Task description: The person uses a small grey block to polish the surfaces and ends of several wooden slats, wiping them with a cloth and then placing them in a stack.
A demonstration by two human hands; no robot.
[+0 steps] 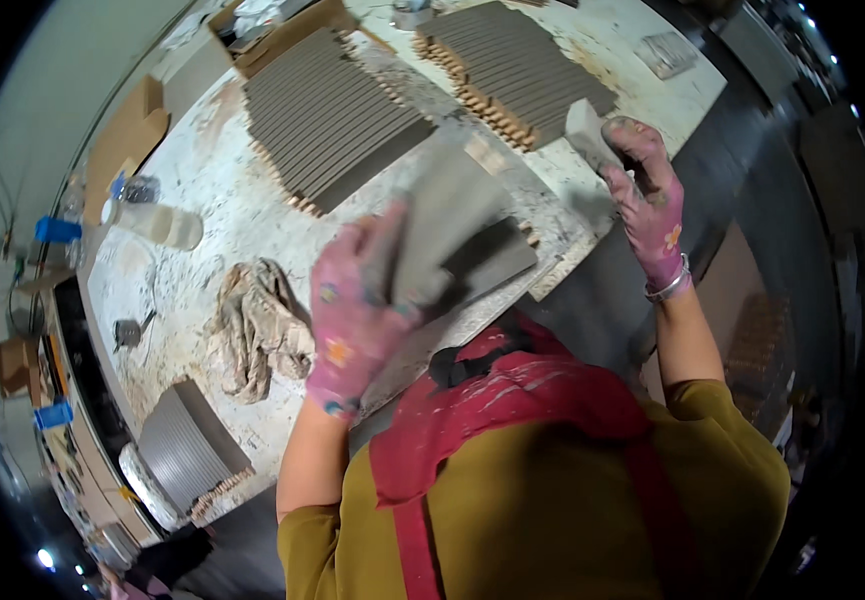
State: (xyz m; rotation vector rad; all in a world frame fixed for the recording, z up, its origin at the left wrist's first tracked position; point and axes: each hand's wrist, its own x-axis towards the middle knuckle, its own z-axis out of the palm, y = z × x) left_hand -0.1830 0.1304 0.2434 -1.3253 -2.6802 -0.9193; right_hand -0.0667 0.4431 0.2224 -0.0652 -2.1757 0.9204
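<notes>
My left hand [357,310], in a pink flowered glove, grips a flat grey slab [452,215] by its left edge. The slab is tilted above the table and smeared by motion. Under it, near the table's front edge, lies a dark grey piece [500,262], partly covered. Off to the right, my right hand [647,190] is raised in a matching glove with grimy fingertips. Its thumb and fingers close on a pale, wedge-like block [587,130], whose material I cannot make out.
Rows of grey slabs [327,115] with brown spacers stand on the stained white table [162,290]. More rows [517,60] lie at the back right, and another stack [187,445] at the near left. A crumpled rag [257,330], a bottle [152,222] and a cardboard box [287,35] are also there.
</notes>
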